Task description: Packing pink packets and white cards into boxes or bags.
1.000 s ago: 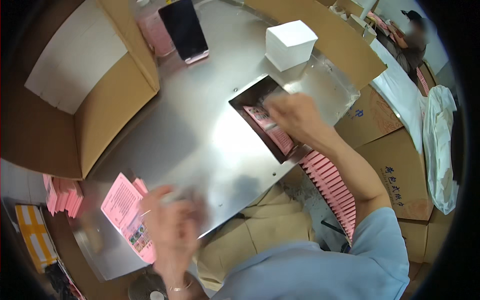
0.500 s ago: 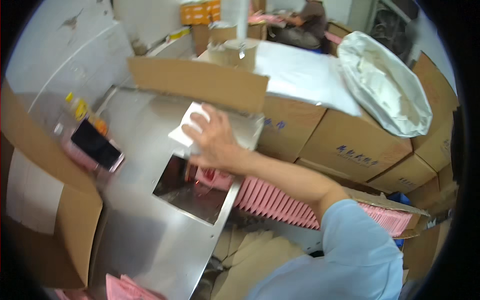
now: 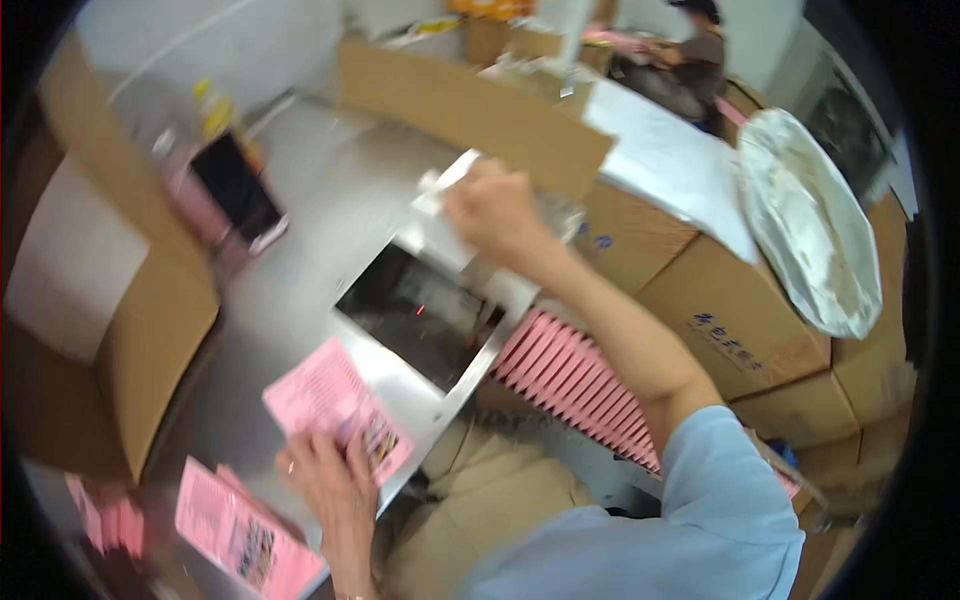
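While the right hand (image 3: 490,208) blurs at stacked white paper (image 3: 430,196), grip impossible to tell, the left hand (image 3: 325,478), fingers loosely spread, presses a flat pink plastic-looking packet (image 3: 325,390) by the steel surface (image 3: 290,290)'s near edge, likely light, slippery, best pinched along its side.

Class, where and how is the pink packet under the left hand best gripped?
I'd pinch the pink packet by its long edge facing the table opening, coming from the right: it looks thin and flat, that edge is uncovered, and the left hand overlaps the opposite one.
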`<state>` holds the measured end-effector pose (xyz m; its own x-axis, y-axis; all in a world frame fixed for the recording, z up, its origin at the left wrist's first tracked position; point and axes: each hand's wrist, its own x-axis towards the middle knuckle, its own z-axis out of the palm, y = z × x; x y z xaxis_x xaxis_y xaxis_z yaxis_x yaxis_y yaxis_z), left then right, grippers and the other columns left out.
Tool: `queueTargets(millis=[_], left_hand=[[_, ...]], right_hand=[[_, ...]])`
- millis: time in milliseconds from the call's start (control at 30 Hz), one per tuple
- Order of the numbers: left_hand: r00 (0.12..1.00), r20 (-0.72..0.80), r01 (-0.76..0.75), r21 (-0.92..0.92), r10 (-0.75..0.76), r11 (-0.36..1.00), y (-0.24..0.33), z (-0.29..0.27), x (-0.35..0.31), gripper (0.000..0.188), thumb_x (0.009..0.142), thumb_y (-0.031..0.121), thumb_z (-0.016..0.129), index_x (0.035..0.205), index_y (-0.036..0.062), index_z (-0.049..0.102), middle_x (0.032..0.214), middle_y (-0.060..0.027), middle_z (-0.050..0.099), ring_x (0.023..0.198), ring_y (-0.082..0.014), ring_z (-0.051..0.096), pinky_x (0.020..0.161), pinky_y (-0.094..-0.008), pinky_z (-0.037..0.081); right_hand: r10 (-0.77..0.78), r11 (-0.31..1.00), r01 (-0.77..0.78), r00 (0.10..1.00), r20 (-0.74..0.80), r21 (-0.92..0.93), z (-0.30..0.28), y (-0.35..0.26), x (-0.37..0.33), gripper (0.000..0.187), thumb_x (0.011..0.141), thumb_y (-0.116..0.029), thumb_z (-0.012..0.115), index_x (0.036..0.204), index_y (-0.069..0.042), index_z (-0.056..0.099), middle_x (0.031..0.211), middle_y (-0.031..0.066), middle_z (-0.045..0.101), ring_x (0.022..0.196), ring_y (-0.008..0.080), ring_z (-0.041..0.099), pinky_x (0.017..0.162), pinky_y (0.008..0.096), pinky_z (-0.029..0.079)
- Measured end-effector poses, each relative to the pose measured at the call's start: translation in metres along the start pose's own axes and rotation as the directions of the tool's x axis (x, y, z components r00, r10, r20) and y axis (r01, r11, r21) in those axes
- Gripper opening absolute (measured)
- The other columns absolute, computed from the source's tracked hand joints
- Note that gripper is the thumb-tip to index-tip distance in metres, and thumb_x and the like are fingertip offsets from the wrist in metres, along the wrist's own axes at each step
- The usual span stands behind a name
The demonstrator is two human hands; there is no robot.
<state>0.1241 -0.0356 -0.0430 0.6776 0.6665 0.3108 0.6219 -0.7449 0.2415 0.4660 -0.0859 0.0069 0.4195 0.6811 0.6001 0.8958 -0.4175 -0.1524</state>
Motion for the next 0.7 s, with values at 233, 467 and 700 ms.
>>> queueTargets(millis=[233, 467, 700], left_hand=[[0.995, -0.045, -0.094, -0.154, 0.088, 0.984, 0.012, 0.007, 0.009, 0.015, 0.087, 0.015, 0.067, 0.090, 0.0041, 0.057, 0.092, -0.0155, 0.052, 0.091, -0.0330, 0.047, 0.079, -0.0449, 0.034], [0.990, -0.078, -0.133, -0.215, 0.118, 0.968, 0.015, 0.006, 0.006, 0.016, 0.085, 0.014, 0.069, 0.089, 0.0050, 0.057, 0.088, -0.0116, 0.050, 0.085, -0.0304, 0.046, 0.076, -0.0417, 0.033], [0.980, -0.107, -0.193, -0.338, 0.166, 0.921, 0.010, 0.014, 0.005, 0.024, 0.080, 0.012, 0.071, 0.098, 0.0011, 0.058, 0.112, -0.0206, 0.055, 0.106, -0.0374, 0.051, 0.091, -0.0509, 0.039]], right_hand=[[-0.068, 0.967, 0.094, 0.991, -0.114, 0.237, -0.004, -0.002, -0.003, 0.024, 0.084, -0.020, 0.064, 0.073, 0.002, 0.066, 0.082, 0.0166, 0.061, 0.085, 0.0331, 0.058, 0.073, 0.0465, 0.044], [-0.103, 0.974, 0.118, 0.991, -0.086, 0.194, -0.008, -0.003, -0.007, 0.016, 0.084, -0.012, 0.061, 0.079, 0.002, 0.068, 0.088, 0.0183, 0.062, 0.086, 0.0337, 0.059, 0.074, 0.0462, 0.046], [-0.400, 0.858, 0.442, 0.895, -0.199, 0.263, -0.010, -0.061, -0.046, 0.042, 0.081, 0.000, 0.057, 0.123, -0.003, 0.058, 0.115, 0.0202, 0.062, 0.110, 0.0387, 0.060, 0.100, 0.0494, 0.046]])
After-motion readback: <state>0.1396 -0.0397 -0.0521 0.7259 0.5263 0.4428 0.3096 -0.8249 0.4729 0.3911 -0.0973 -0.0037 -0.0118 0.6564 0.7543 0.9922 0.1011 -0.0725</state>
